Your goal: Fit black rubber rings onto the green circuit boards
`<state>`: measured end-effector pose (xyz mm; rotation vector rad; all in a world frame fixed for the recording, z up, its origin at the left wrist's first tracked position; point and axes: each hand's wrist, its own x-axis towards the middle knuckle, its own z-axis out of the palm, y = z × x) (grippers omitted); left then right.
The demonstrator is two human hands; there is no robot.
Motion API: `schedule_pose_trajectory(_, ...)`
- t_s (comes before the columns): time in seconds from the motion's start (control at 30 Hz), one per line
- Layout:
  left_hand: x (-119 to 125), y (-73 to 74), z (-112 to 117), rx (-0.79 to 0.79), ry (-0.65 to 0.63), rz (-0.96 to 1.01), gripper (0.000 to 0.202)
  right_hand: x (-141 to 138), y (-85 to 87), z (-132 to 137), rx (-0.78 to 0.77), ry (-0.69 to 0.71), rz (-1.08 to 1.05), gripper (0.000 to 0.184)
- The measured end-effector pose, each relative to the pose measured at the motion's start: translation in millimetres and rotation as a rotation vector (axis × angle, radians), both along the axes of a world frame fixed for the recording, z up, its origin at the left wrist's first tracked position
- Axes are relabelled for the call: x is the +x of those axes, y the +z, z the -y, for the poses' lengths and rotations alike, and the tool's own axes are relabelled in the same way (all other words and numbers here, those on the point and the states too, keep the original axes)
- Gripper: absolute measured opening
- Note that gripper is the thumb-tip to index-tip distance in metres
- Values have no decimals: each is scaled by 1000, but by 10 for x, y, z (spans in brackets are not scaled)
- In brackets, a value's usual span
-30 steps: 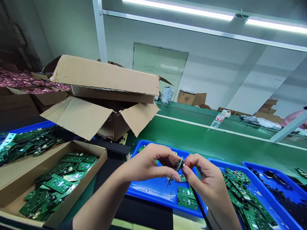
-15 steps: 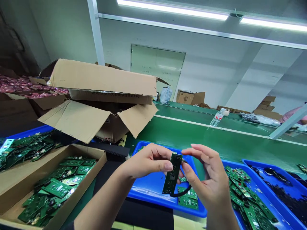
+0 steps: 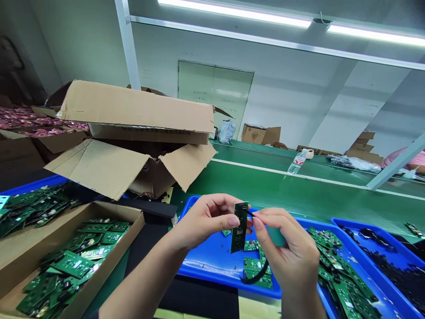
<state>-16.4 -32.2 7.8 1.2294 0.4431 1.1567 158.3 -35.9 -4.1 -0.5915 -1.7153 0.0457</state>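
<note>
My left hand (image 3: 212, 221) grips a narrow green circuit board (image 3: 238, 235) upright, thumb on its face. Thumb and fingers of my right hand (image 3: 287, 241) pinch a black cable (image 3: 262, 272) near the top of the board. One end of the cable reaches the board's upper right edge, though whether it is seated there I cannot tell. The rest of it hangs below my right hand in a curve. Beneath both hands lies a blue tray (image 3: 207, 266) with several green boards (image 3: 255, 266) in its right part.
At the left, an open carton (image 3: 133, 228) holds many boards. To the right stand a blue tray of boards (image 3: 345, 279) and another of black parts (image 3: 398, 266). A large flapped box (image 3: 139, 106) is behind on the left. A water bottle (image 3: 297, 163) rests on the green bench.
My right fingers have closed into a pinch on the cable beside the board's top. The cable's loose end has swung away from the board's bottom. The board has risen slightly.
</note>
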Motion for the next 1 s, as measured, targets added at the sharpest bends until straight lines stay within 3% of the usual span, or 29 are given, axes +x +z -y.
schedule_pose_trajectory(0.17, 0, 1, 14, -2, -20, -54, 35, 40, -17, -45, 21, -68, 24, 13)
schedule_pose_trajectory(0.3, -15, 11, 12, -14, -119, -151, 37, 73, -27, -67, 61, -128, 22, 14)
schedule_pose_trajectory(0.63, -79, 74, 3, -18, -223, -337, 47, 71, -47, -76, 153, -28, 99, 28)
schedule_pose_trajectory(0.7, -70, 86, 23, 10, -129, -337, 41, 61, -59, -81, 131, -41, 88, 43)
schedule_pose_trajectory(0.8, -42, 86, 56, 94, 136, -327, 27, 36, -78, -72, 57, -53, -36, 70)
schedule_pose_trajectory(0.9, -19, 65, 68, 253, 393, -395, 27, 1, -97, -17, -2, -53, -221, 62)
schedule_pose_trajectory(1.0, -13, 36, 64, 485, 506, -467, 26, -45, -110, 62, -221, 72, -281, 49)
